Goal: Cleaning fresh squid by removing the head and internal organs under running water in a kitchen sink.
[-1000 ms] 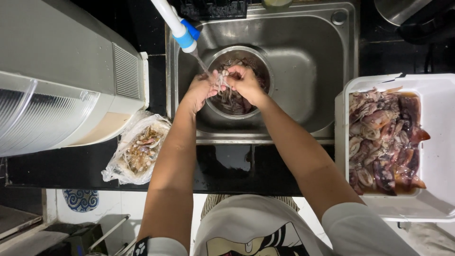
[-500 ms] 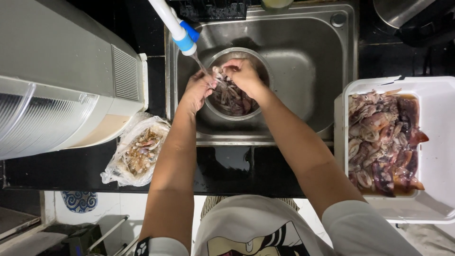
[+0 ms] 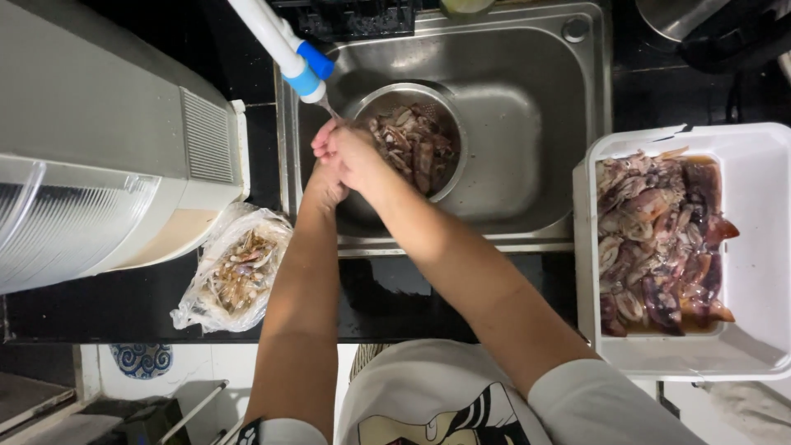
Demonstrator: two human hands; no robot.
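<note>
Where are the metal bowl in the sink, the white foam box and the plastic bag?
metal bowl (image 3: pixel 449 177): head view, on its bare right rim.
white foam box (image 3: pixel 762 272): head view, on its bare right inner wall.
plastic bag (image 3: pixel 235 276): head view, on its middle, over the scraps inside.

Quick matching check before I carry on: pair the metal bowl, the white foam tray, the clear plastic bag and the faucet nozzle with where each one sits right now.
Things:
1. metal bowl
2. white foam tray
3. clear plastic bag
4. faucet nozzle

Places:
A. on the dark counter left of the sink
B. inside the sink basin
C. above the sink's left edge, over the hands
D. right of the sink

Pairs: 1-B, 2-D, 3-A, 4-C
</note>
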